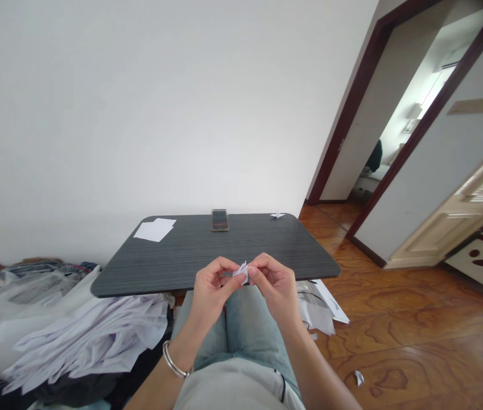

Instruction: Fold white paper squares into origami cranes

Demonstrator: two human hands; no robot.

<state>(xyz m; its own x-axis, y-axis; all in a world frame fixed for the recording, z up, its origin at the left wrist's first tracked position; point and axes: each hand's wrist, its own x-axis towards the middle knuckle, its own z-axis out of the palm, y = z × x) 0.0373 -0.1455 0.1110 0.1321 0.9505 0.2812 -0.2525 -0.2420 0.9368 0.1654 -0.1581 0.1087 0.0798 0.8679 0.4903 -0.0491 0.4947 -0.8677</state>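
Observation:
Between my two hands, just above the near edge of the dark table (pixel 190 253), is a small piece of folded white paper (pixel 241 272). My left hand (pixel 215 287) pinches its left side between thumb and fingers. On its right side, the thumb and index finger of my right hand (pixel 274 282) are closed on the same paper. A little point sticks up at its top; the finer folds are too small to make out. A silver bangle (pixel 173 360) circles my left wrist.
White sheets (pixel 155 229) lie at the table's left, a phone-like dark object (pixel 219 220) at the back, and a folded paper figure (pixel 277 215) at the back right. Piled cloth (pixel 96 330) sits left of my legs. Papers (pixel 320 307) and a scrap (pixel 359 377) are on the wooden floor.

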